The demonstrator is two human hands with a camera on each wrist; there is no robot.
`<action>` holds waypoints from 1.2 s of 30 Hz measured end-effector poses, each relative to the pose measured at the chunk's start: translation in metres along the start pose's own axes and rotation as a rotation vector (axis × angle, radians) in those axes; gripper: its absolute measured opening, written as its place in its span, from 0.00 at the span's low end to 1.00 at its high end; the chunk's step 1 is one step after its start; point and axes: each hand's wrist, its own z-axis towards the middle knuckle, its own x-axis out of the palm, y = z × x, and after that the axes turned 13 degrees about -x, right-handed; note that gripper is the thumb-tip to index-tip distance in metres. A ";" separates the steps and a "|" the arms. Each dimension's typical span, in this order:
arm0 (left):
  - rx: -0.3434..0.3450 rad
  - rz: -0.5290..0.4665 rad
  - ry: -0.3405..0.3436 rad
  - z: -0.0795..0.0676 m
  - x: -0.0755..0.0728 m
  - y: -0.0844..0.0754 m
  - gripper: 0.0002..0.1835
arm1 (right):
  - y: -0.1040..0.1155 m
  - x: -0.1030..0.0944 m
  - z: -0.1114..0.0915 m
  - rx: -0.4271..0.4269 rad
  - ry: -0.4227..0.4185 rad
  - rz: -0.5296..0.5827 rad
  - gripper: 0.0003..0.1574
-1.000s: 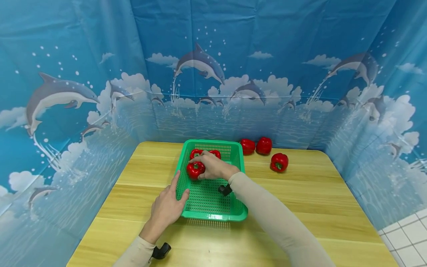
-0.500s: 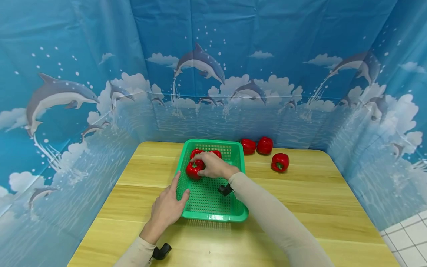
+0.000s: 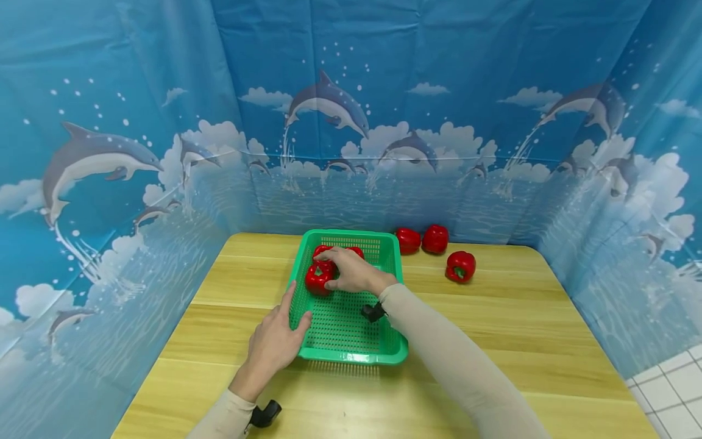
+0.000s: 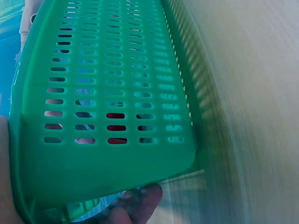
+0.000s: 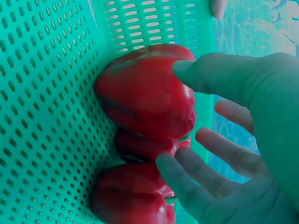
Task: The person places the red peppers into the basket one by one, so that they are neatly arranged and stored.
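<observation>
Several glossy red bell peppers are in view. Inside the green plastic basket (image 3: 351, 355), one bell pepper (image 3: 317, 281) sits at the left wall, with two more behind it, partly hidden by my right hand (image 3: 351, 269). In the right wrist view, that hand's thumb touches the side of the nearest bell pepper (image 5: 145, 93); the other fingers are spread and stand apart from it. My left hand (image 3: 276, 338) holds the basket's left side, thumb over the rim and fingers outside. Fingertips (image 4: 148, 200) show by the basket's lower edge in the left wrist view.
Three more bell peppers lie on the wooden table (image 3: 493, 329) right of the basket: one pepper (image 3: 407, 241) near its back corner, another pepper (image 3: 435, 239) beside that, and a third pepper (image 3: 460, 266) nearer. A blue dolphin curtain (image 3: 351, 195) encloses the table's back and sides.
My right hand's fingers have lifted and opened away from the front bell pepper, which has shifted slightly left in the basket. The left hand has stayed on the basket.
</observation>
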 end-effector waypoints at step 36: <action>-0.021 0.002 0.001 -0.003 -0.002 -0.001 0.47 | -0.041 -0.070 -0.117 0.036 -0.282 -0.052 0.35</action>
